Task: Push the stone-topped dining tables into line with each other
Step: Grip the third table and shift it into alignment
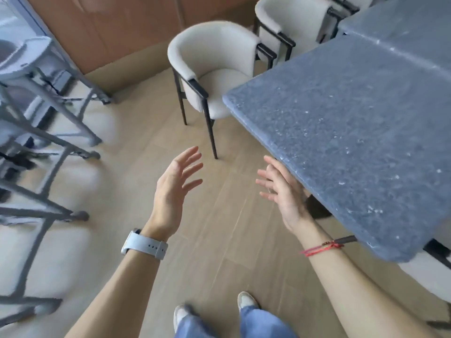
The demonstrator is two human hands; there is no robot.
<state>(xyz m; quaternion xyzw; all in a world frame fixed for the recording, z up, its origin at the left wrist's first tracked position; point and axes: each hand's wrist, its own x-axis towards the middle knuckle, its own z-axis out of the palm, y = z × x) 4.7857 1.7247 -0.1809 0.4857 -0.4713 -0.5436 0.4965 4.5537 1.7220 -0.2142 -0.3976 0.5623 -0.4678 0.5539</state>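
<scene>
A grey speckled stone-topped table (353, 132) fills the right side of the view. A second stone top (400, 18) butts against its far end, set off a little to the right. My left hand (174, 189), with a pale watch on the wrist, hangs in the air over the floor, fingers spread and straight, holding nothing. My right hand (280, 191), a red string at its wrist, is open beside the near table's long left edge, fingers spread; whether it touches the edge I cannot tell.
A cream armchair (214, 67) with black legs stands at the near table's far left corner, and another cream armchair (290, 23) sits behind it. Grey metal stools (46, 132) crowd the left. Wood-look floor (219, 228) lies between, with my feet at the bottom.
</scene>
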